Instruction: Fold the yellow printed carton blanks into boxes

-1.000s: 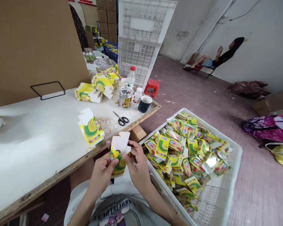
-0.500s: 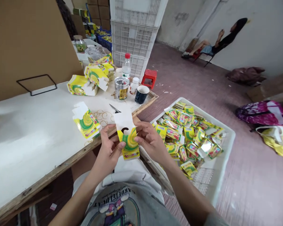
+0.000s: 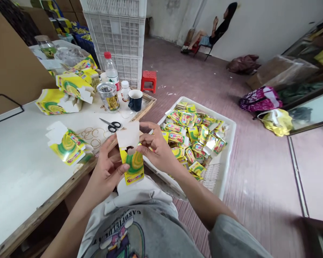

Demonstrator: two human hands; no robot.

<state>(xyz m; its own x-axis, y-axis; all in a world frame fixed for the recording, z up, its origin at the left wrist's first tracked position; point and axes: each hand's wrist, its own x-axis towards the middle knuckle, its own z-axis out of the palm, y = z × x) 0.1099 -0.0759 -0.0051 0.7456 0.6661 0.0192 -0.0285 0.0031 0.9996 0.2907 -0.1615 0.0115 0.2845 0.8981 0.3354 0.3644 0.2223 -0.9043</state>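
Both my hands hold one small yellow-and-green carton (image 3: 131,163) upright above my lap, its white top flap raised. My left hand (image 3: 104,172) grips its left side with the thumb on the printed front. My right hand (image 3: 156,147) pinches the upper right edge near the flap. Just right of my hands, a white crate (image 3: 226,157) on the floor holds several yellow sachets (image 3: 193,138). A stack of flat yellow cartons (image 3: 67,147) lies on the white table (image 3: 18,168) to the left.
On the table are scissors (image 3: 111,124), loose rubber bands (image 3: 90,134), a glass jar (image 3: 109,96), a dark mug (image 3: 135,99), a bottle (image 3: 110,70) and more carton stacks (image 3: 59,100). White crates (image 3: 118,36) are stacked behind. A red stool (image 3: 148,80) and bags (image 3: 260,100) are on the floor. A person (image 3: 215,30) sits far off.
I lifted the carton from my lap and turned its printed front toward me with the flap up. My view swung right, so the table and crate shifted left.
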